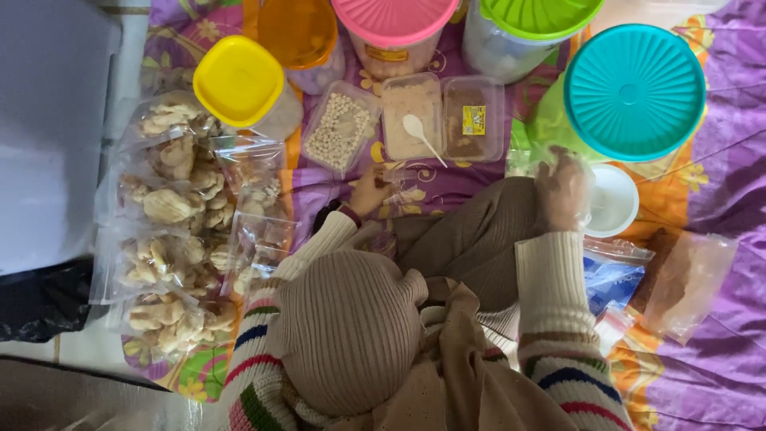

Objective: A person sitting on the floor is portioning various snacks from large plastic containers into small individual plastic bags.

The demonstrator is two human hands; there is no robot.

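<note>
1. A small brownish snack piece (381, 177) is pinched at the fingertips of the left hand (369, 191), just below the rectangular tubs.
2. A thin clear plastic bag (550, 164), crumpled, is gripped by the right hand (563, 195) beside a white bowl (616, 199).

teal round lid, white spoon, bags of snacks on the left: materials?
Teal lid: likely moulded plastic, smooth, with concentric rings. White spoon: probably plastic, matte. Snack bags: thin clear plastic film, glossy and creased, contents showing through.
</note>
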